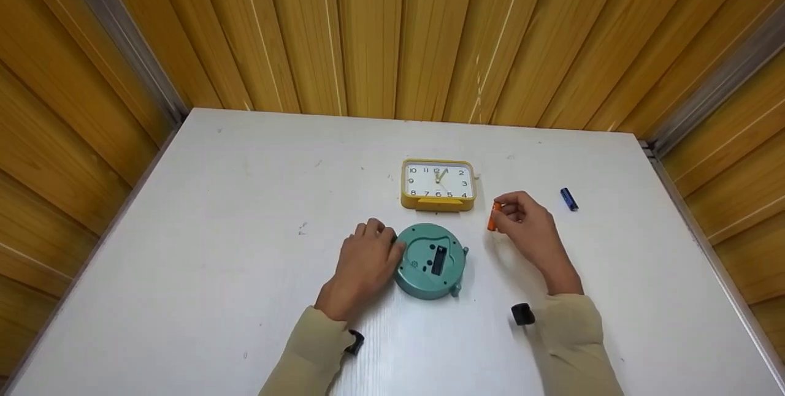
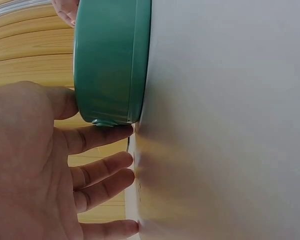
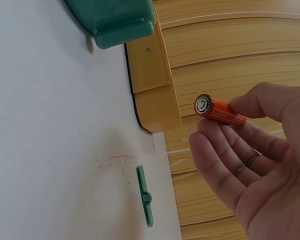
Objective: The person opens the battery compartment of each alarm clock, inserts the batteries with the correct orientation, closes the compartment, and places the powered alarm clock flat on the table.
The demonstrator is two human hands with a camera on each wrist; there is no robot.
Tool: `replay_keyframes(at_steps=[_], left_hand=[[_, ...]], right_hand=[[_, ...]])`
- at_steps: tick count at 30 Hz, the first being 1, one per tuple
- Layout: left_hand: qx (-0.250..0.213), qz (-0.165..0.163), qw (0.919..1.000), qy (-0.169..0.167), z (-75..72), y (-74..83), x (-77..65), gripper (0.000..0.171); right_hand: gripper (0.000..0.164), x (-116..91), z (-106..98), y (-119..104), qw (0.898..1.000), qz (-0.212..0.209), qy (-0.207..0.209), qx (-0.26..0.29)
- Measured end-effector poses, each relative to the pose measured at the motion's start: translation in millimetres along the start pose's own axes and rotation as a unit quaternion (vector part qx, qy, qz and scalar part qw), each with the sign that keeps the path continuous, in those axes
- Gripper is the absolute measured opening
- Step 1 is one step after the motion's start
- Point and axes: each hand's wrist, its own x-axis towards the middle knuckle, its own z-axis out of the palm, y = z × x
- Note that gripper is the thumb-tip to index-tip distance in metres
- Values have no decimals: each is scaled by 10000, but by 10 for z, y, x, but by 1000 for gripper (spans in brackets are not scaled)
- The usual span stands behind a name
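Khaki sleeves (image 1: 313, 347) stretch over a white table (image 1: 214, 230) on the near side of a round green clock (image 1: 423, 285), which lies back up with a dark slot exposed. At the green clock's left edge, a person's left hand (image 1: 367, 261) rests with fingers extended, thumb and index finger touching the casing. Just beyond the green clock, a yellow clock (image 1: 451, 203) lies face up. To the green clock's right and apart from it, an orange battery (image 1: 492, 222) is pinched between the thumb and fingertips of the right hand (image 1: 528, 227), raised above the table. Also right of the green clock, a green strip (image 3: 143, 187) shows in the right wrist view. Farthest right of it lies a blue battery (image 1: 569, 199).
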Motion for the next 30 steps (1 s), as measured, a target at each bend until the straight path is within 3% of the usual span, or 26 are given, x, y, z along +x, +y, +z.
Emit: replay_keyframes(at_steps=[14, 30], left_hand=[[-69, -19, 10000, -20, -5, -3, 7, 45], [-51, 63, 9999, 83, -7, -2, -4, 43]], right_hand=[[33, 1, 49, -53, 9998, 106, -111, 91], [31, -24, 152, -122, 9987, -205, -270, 391]])
